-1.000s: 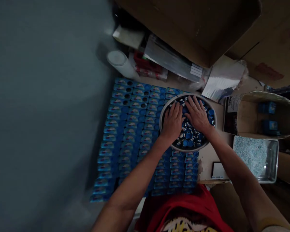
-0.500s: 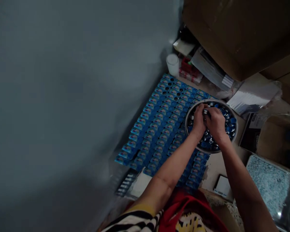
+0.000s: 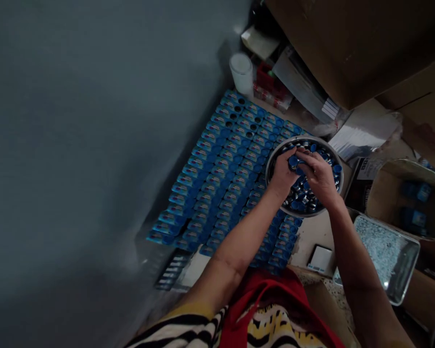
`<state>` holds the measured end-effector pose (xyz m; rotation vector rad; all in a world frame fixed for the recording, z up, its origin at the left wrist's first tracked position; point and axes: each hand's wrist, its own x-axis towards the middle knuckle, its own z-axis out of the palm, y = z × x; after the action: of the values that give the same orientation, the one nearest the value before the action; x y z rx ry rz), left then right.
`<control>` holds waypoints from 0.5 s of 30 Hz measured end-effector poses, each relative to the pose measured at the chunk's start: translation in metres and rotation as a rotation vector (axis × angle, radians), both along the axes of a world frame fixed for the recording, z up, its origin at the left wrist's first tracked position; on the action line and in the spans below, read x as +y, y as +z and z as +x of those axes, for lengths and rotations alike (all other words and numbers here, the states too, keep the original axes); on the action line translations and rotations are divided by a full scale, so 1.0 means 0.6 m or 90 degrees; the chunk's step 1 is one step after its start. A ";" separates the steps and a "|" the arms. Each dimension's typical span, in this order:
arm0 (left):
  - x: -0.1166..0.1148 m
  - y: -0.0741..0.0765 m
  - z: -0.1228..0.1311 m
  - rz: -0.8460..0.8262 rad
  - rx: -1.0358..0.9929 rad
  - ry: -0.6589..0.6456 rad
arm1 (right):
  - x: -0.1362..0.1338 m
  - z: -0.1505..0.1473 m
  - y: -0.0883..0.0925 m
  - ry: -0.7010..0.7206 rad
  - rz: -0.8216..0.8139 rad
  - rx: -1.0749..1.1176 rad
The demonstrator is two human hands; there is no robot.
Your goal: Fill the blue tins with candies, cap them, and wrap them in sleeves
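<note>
A round metal bowl [image 3: 275,152] full of small blue caps [image 3: 336,168] sits on rows of blue boxes [image 3: 217,179]. Both my hands are over the bowl, fingers curled together. My left hand [image 3: 283,174] pinches blue caps at its fingertips. My right hand [image 3: 319,176] meets it, closed on several caps too. Some boxes in the far rows show dark round holes on top.
A grey wall fills the left. A white cylinder [image 3: 241,72], red packets and papers lie behind the boxes, under big cardboard boxes [image 3: 351,43]. To the right stand an open carton [image 3: 402,198], a metal tray of pale granules [image 3: 384,251] and a small white scale [image 3: 321,260].
My hands lay flat and spread on the caps a second ago; now they are curled together and lifted, holding caps. The view has swung to the left and tilted.
</note>
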<state>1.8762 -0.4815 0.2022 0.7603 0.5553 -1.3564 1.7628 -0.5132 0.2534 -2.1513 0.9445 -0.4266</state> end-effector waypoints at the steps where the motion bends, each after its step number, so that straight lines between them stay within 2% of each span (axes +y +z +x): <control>1: 0.000 0.001 0.000 -0.013 0.017 -0.006 | -0.007 -0.007 0.003 -0.041 0.047 -0.040; 5: 0.014 0.024 0.014 -0.082 0.090 -0.050 | -0.047 -0.022 0.018 -0.244 0.181 -0.131; 7: 0.031 0.038 0.035 -0.069 0.084 -0.059 | -0.073 -0.002 0.021 -0.264 0.178 -0.122; 9: 0.053 0.046 0.070 -0.042 0.059 -0.046 | -0.100 0.047 0.016 -0.209 0.144 -0.080; 11: 0.079 0.042 0.118 -0.024 0.033 -0.015 | -0.123 0.121 -0.002 -0.109 0.084 0.005; 15: 0.120 -0.001 0.231 0.034 -0.022 0.042 | -0.159 0.279 -0.076 0.035 -0.006 0.190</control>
<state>2.0150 -0.4093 0.2013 0.8007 0.5867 -1.2694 1.9303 -0.6085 0.2080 -2.2844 1.0422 -0.0830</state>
